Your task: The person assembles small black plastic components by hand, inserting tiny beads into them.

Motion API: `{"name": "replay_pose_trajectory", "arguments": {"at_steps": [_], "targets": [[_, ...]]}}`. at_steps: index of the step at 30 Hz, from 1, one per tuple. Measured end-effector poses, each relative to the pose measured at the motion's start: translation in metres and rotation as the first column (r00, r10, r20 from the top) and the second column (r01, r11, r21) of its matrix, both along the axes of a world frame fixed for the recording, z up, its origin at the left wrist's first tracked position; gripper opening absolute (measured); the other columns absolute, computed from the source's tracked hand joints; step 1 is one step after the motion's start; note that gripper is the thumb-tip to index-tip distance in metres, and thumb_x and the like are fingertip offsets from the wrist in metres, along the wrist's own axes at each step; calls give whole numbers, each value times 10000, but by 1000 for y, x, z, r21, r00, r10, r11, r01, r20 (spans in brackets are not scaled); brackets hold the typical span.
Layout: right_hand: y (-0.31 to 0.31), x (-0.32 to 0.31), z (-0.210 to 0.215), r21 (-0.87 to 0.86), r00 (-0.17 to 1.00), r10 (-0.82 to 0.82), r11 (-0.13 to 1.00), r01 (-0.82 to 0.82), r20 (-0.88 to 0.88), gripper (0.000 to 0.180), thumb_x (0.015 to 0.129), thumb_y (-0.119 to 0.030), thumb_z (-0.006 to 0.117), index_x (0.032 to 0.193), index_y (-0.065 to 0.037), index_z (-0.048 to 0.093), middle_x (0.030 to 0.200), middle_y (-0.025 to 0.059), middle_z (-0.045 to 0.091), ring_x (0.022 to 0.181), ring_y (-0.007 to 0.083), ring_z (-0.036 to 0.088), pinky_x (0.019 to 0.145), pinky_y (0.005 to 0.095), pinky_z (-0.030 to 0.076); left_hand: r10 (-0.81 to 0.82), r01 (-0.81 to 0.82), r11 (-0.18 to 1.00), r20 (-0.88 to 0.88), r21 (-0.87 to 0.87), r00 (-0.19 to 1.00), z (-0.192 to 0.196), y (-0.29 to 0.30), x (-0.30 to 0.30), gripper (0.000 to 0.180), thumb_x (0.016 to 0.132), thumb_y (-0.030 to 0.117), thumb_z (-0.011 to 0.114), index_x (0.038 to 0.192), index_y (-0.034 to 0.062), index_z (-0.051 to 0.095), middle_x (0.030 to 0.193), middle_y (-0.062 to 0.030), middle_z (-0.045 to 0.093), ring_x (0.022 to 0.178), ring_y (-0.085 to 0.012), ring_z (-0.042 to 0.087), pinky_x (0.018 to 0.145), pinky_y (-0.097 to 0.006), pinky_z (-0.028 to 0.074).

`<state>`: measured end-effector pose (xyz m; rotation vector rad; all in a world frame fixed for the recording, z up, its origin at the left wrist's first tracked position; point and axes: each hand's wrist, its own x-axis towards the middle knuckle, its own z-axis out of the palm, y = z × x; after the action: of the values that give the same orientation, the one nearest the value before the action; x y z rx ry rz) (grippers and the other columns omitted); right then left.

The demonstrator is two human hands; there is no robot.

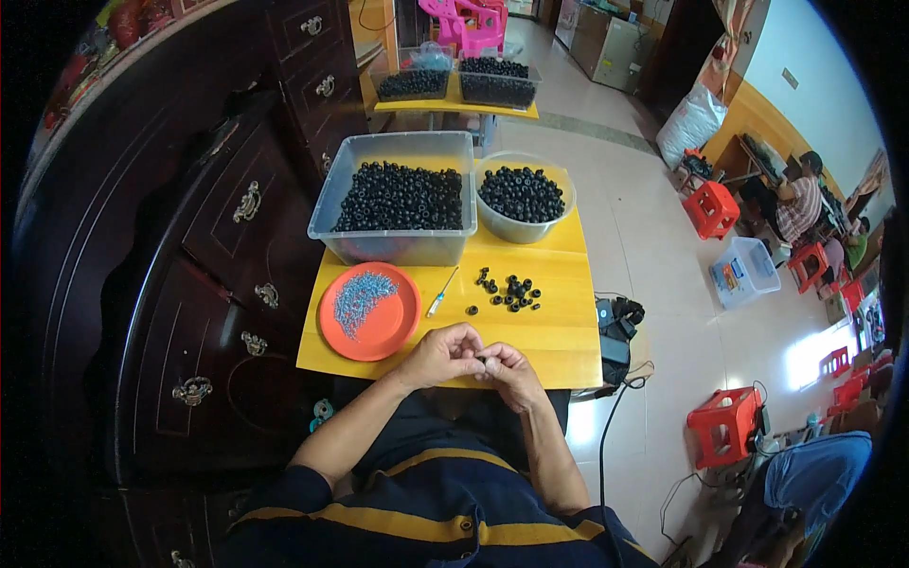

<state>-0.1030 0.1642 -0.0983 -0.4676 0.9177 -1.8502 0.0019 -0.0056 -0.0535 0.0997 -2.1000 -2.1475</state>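
My left hand (443, 354) and my right hand (511, 376) meet at the near edge of the yellow table (445, 327). Between their fingertips is a small black part (482, 360), mostly covered by the fingers; both hands are closed on it. Just beyond them lies a thin screwdriver (442, 292) with a pale blue handle. To its left, a red plate (403, 327) carries a heap of small silvery-blue pieces (363, 298), perhaps screws. Several loose black ring-like parts (516, 293) are scattered to the right of the screwdriver.
A clear rectangular bin (398, 248) and a round clear tub (525, 229), both filled with black parts, stand at the table's far side. Dark drawers (218, 284) flank the left. A black bag (615, 336) and cable sit by the right edge. People sit farther right near red stools (710, 208).
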Motion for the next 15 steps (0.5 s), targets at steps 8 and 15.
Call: {"name": "replay_pose_trajectory", "arguments": {"at_steps": [8,15], "targets": [[3,4,1,23,997,67,997,-68,32,232,897,-217,732,1066,-66,686,938,41,695,834,145,664,777,285,549,-99,94,975,-12,-202,995,11,0,5,355,797,45,790,1119,58,639,736,72,490,668,-14,476,601,-194,406],[4,-4,-4,10,995,99,995,-99,7,219,889,-185,741,1063,-58,701,961,44,697,829,145,652,763,277,534,-133,132,991,-17,-29,991,-4,-2,1,311,862,29,718,1159,36,623,787,54,534,687,-32,497,628,-197,436]]}}
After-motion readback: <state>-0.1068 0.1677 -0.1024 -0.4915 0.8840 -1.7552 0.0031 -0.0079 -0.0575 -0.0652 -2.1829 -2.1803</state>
